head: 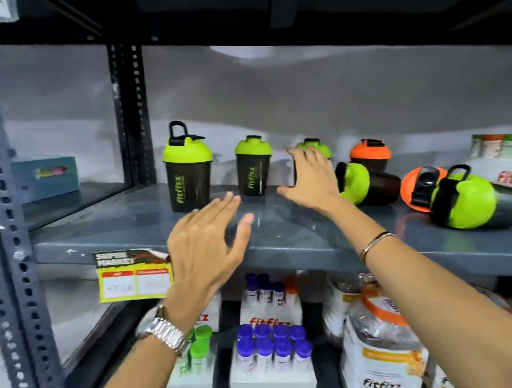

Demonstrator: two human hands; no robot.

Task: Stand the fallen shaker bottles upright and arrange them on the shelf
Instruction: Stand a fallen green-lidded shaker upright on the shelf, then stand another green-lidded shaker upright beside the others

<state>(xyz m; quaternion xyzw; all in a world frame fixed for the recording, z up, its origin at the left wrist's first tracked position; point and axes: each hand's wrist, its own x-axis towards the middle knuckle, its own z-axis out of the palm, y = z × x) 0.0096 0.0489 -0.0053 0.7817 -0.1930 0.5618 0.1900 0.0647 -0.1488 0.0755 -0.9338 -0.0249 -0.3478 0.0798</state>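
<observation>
- We face a grey metal shelf (284,238), and we are partway through standing its bottles up.
- At the left of the row two green-lidded bottles already stand upright: the tall bottle (188,175) and, just beside it, a shorter bottle (254,170).
- To the right two green-lidded bottles lie on their sides: the fallen bottle (473,202) near the front edge with an orange lid (413,186) behind it, and a second fallen bottle (364,184) in front of an upright orange-lidded bottle (370,153).
- Our right hand (311,177) is spread around a third green-lidded bottle (314,147), mostly hidden; we cannot tell whether it grips.
- Our left hand (203,246) hovers spread and empty above the shelf.
- Next, we judge, comes settling this bottle into line, then reaching right to lift a fallen one by its body.
</observation>
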